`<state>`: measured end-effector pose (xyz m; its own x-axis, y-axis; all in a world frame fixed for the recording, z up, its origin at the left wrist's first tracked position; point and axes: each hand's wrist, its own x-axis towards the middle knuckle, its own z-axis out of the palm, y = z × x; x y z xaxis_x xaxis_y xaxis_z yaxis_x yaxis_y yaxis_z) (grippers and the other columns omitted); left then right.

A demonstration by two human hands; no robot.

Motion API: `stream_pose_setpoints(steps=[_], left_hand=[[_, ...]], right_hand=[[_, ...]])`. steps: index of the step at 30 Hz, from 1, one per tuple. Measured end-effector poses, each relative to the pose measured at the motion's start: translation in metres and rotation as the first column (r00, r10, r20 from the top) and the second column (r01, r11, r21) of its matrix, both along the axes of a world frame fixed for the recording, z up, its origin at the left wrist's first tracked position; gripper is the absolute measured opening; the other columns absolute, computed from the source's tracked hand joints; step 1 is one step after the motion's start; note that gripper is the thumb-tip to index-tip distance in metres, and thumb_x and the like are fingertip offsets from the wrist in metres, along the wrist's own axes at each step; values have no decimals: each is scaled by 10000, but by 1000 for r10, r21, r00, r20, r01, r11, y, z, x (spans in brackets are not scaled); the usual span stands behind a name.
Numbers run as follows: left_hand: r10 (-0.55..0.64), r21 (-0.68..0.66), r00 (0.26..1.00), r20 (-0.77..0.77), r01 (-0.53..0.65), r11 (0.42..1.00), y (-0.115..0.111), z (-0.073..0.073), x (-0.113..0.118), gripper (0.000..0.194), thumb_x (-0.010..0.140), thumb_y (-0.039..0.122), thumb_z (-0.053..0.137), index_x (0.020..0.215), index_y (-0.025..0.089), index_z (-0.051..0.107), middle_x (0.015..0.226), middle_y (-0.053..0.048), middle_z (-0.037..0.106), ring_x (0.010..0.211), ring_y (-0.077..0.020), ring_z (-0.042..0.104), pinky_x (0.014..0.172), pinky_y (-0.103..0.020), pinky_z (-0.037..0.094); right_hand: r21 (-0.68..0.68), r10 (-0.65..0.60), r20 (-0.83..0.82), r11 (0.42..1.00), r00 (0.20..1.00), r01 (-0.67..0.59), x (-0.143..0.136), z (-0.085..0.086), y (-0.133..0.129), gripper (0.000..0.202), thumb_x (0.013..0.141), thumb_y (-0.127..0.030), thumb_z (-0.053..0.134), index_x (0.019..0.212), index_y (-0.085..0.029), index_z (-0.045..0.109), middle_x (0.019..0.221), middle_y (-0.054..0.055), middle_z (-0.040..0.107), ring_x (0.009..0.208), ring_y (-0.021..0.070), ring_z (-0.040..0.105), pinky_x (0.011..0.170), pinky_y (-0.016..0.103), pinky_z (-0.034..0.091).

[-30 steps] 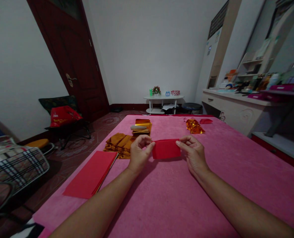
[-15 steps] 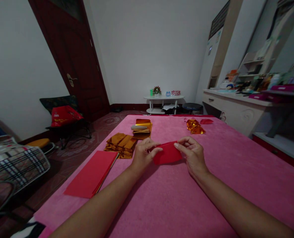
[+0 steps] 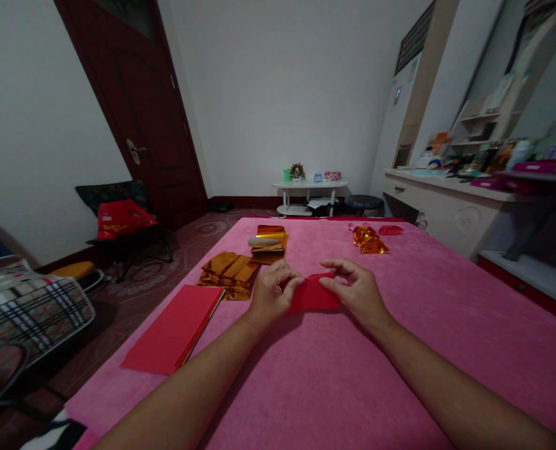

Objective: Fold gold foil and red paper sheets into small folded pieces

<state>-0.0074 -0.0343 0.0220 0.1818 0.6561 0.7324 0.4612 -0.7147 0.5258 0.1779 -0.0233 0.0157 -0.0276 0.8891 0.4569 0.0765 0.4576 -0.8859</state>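
A small red paper piece is held over the pink-covered table between both hands. My left hand pinches its upper left edge with thumb and fingers. At the upper right edge, my right hand grips the same paper between thumb and index finger. Left of my left forearm lies a stack of red paper sheets. Behind it sit folded gold foil sheets, touching or close to a second gold foil stack with a grey oval object on top.
Crumpled gold foil and a small red scrap lie at the table's far right. A chair with a red bag stands left of the table. A cluttered white dresser is on the right.
My right hand has shifted slightly left along the paper, closer to my left hand. The paper's top edge now looks bent, no longer straight.
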Motion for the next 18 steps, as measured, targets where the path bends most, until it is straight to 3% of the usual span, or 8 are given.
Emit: stream_pose_setpoints(steps=[4,7,10,18], left_hand=[[17,-11,998,-64,-18,1000,0,-2,2,183,820,197,533,675,164,639,648,-14,544,647,-125,511,606,-243,376],[10,-14,994,-105,-12,1000,-1,-2,3,178,819,192,535,676,162,637,648,-16,551,641,-122,513,608,-242,373],[5,3,991,-135,-4,1000,-1,-2,3,170,818,207,538,690,165,642,654,-19,562,636,-123,514,596,-242,371],[-3,51,981,-196,13,999,-2,-1,2,180,836,231,523,726,168,651,661,-21,551,621,-115,496,584,-235,361]], right_hand=[[153,-42,219,988,975,8,-1,3,-1,160,658,-236,718,817,-215,705,829,33,684,779,186,614,720,309,468],[219,-32,300,975,954,-36,0,4,-1,77,681,-228,698,758,-223,703,760,21,677,732,179,611,705,306,462],[232,-21,336,971,942,-61,0,5,0,14,693,-225,681,703,-224,691,715,15,663,699,177,596,673,301,450],[232,-10,341,970,940,-74,-1,11,-5,102,687,-191,649,588,-218,647,624,4,623,620,164,553,607,289,420]])
